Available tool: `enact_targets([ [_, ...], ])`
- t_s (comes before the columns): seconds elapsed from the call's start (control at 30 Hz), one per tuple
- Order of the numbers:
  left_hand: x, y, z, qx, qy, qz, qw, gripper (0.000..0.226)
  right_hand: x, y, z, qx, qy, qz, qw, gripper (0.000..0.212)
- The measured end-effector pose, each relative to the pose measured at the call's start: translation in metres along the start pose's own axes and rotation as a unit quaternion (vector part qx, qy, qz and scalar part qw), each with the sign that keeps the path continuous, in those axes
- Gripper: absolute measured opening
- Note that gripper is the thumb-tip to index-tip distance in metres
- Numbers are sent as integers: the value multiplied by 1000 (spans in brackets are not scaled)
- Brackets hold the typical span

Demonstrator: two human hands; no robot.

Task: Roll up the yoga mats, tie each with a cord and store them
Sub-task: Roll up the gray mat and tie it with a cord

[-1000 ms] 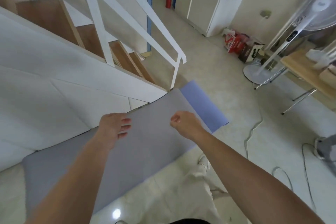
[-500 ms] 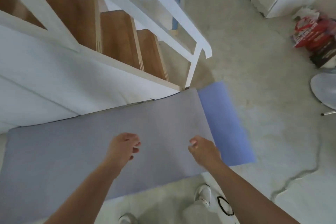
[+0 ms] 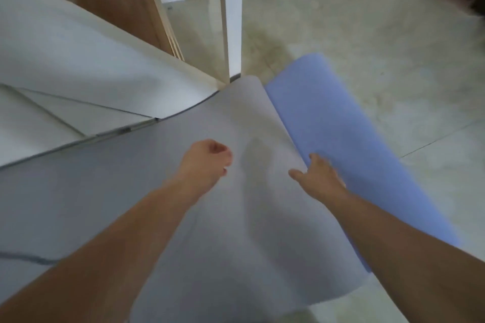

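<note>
The left hand (image 3: 207, 162) hangs over the grey mat (image 3: 131, 191), fingers loosely curled, holding nothing. The right hand (image 3: 319, 177) is at that mat's end edge, thumb on top, but it is too blurry to tell if it grips. The grey mat lies on a blue mat (image 3: 341, 126) on the floor (image 3: 367, 34), by the white stairs (image 3: 78, 60).

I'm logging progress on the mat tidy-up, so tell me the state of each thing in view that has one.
Gray mat: unrolled, lying flat on the blue mat.
Blue mat: unrolled, flat on the floor, one end showing past the gray mat.
Left hand: loosely curled above the gray mat, holding nothing.
Right hand: at the gray mat's end edge; grip unclear.
</note>
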State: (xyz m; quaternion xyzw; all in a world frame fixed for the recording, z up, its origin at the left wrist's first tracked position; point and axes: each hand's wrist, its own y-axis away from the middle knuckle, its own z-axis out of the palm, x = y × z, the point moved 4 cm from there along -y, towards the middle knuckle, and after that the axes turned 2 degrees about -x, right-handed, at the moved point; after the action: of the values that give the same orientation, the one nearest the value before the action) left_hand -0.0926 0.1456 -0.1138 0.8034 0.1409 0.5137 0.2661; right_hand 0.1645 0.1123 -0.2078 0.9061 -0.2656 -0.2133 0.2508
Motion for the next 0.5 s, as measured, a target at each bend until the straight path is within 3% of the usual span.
enact_targets([
  [0.1, -18, -10, 12, 2, 12, 9, 1000, 12, 11, -33, 24, -37, -35, 18, 999, 90],
  [0.2, -25, -3, 14, 28, 19, 16, 999, 10, 16, -40, 30, -36, -64, 8, 997, 62],
  [0.3, -25, 15, 14, 42, 11, 10, 999, 6, 10, -15, 17, -12, -54, -5, 998, 59],
  [0.4, -9, 48, 0, 68, -146, 62, 985, 18, -12, 32, -9, 14, -13, -63, 998, 43],
  [0.5, 35, 102, -25, 90, -289, 162, 939, 38, -44, 98, -45, 64, 77, -195, 976, 46],
])
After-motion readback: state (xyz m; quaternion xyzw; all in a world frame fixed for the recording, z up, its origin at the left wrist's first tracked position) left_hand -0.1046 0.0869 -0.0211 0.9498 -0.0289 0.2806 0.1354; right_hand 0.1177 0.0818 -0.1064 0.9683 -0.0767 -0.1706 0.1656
